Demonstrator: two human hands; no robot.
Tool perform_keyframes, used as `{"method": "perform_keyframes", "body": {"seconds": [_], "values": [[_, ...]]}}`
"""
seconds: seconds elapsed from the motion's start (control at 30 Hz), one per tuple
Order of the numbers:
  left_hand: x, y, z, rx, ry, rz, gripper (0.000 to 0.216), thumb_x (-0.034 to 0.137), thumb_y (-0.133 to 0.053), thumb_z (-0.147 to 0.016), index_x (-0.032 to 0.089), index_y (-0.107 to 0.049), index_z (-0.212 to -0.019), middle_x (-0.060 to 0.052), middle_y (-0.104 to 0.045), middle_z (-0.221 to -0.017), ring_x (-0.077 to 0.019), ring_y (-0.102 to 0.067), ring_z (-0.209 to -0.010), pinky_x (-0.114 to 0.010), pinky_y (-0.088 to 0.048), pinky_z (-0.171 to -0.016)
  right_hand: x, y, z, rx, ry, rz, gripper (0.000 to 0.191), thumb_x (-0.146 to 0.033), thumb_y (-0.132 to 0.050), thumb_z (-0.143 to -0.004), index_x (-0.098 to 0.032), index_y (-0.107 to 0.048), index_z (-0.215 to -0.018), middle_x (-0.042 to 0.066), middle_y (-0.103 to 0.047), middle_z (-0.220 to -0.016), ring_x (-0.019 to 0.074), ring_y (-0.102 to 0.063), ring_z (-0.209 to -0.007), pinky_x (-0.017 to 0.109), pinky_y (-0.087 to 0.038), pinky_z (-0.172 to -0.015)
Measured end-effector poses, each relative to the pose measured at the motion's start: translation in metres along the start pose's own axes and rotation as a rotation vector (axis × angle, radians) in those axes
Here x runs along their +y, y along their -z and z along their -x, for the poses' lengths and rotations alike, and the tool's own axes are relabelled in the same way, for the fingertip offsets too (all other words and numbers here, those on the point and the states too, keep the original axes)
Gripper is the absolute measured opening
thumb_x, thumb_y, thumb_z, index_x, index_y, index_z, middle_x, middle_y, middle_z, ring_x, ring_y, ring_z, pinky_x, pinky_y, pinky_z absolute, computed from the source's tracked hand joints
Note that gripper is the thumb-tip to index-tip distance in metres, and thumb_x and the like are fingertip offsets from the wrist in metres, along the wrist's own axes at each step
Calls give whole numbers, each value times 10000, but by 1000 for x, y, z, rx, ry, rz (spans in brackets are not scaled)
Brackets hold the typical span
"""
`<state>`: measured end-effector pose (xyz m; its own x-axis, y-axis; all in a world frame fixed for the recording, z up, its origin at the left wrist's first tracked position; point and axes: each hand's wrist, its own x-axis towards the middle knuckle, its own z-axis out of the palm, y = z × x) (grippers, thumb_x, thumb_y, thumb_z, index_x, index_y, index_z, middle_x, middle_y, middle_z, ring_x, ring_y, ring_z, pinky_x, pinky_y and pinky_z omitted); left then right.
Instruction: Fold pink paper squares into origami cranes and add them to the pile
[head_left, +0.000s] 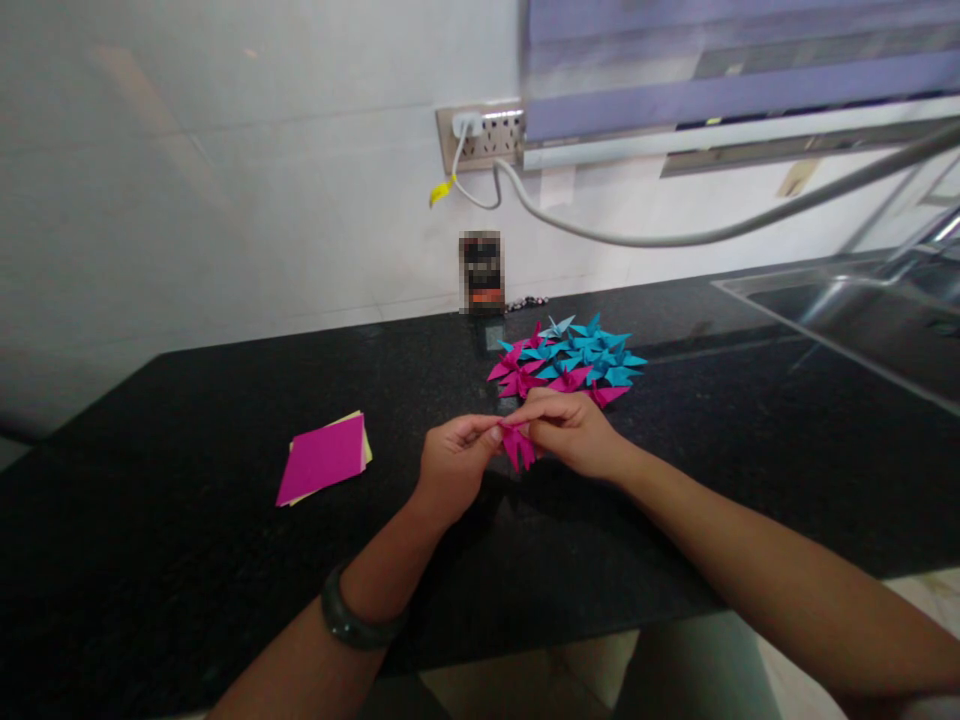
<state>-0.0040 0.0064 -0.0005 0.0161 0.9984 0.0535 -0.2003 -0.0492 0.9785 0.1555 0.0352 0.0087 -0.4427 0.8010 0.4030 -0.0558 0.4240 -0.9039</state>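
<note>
Between my two hands is a folded piece of magenta origami paper [519,448], its pointed ends hanging downward. My left hand [459,462] pinches it from the left, thumb and fingers pressed together. From the right, my right hand [571,432] grips its upper edge, and the fingers of both hands almost meet there. Just behind my hands stands a cluster of folded paper cranes: several blue cranes [596,350], several magenta cranes [521,378] and a pale blue crane [557,327]. A stack of square paper [322,460], magenta on top with yellowish edges below, lies to the left.
The black countertop [187,570] runs along a white wall. A phone-like upright object [482,272], pixelated, leans against the wall beside a beaded string [527,303]. A metal sink [862,300] is at right. A charger cable [637,240] hangs from the socket panel [495,135].
</note>
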Motion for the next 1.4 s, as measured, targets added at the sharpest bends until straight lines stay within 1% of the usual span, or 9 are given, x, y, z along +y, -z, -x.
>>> {"method": "perform_keyframes", "body": {"seconds": [0.17,0.33,0.47,0.63,0.8,1.0,1.13,1.27,1.4], "values": [[3,-3,1,-39,203,263,169,217,-732,-583,122,-664,-705,-26,-674,-615,-134,-622,-552,-267,-510,-581,4,0,1,-7,-14,-52,166,-119,-528,-729,-166,-688,-730,-27,-482,-642,43,-482,-482,174,-398,-440],[4,-3,0,-137,307,286,270,363,-687,-663,107,-669,-748,-66,-681,-677,-135,-628,-595,-258,-502,-605,5,3,0,31,40,53,159,-144,-535,-741,-190,-680,-693,-15,-485,-638,72,-489,-535,211,-410,-497],[1,-4,0,-93,235,189,271,337,-734,-613,104,-687,-744,-45,-672,-659,-115,-605,-582,-233,-493,-583,1,2,-1,-7,122,149,165,-144,-527,-740,-192,-656,-649,3,-507,-667,97,-496,-626,232,-418,-577],[-3,-4,0,-19,76,37,246,325,-690,-665,132,-700,-817,-39,-692,-695,-137,-620,-621,-268,-501,-631,1,-3,0,64,-120,19,137,-275,-547,-765,-176,-567,-857,-26,-501,-648,84,-468,-533,211,-390,-494],[-3,-1,0,44,-87,-219,187,280,-653,-696,149,-705,-818,-39,-705,-747,-145,-625,-668,-255,-486,-654,6,-6,1,65,-144,201,170,-301,-602,-730,-145,-556,-679,-42,-451,-543,64,-376,-477,191,-293,-449],[2,-2,4,30,-157,-333,123,259,-628,-706,154,-689,-725,-10,-657,-610,-117,-568,-556,-219,-436,-542,0,-10,3,121,-46,209,188,-256,-592,-715,-153,-537,-568,-13,-494,-558,91,-436,-525,221,-347,-504],[2,-2,3,41,-111,-277,142,278,-637,-699,142,-676,-700,-8,-635,-594,-107,-543,-542,-219,-427,-533,-2,-16,3,184,-65,242,213,-249,-583,-716,-158,-517,-535,-18,-482,-520,88,-424,-499,216,-337,-483],[0,-5,1,-17,89,-50,259,370,-639,-703,132,-643,-806,-21,-634,-690,-121,-576,-624,-240,-471,-583,1,-20,3,274,-105,310,222,-287,-590,-717,-162,-519,-548,-25,-478,-502,80,-407,-473,206,-322,-455],[-1,-6,0,-90,206,113,326,443,-621,-706,122,-597,-752,-9,-592,-627,-103,-560,-561,-230,-470,-550,3,-19,2,212,-125,213,273,-377,-535,-773,-161,-539,-605,-17,-506,-529,81,-442,-474,208,-353,-456]]}}
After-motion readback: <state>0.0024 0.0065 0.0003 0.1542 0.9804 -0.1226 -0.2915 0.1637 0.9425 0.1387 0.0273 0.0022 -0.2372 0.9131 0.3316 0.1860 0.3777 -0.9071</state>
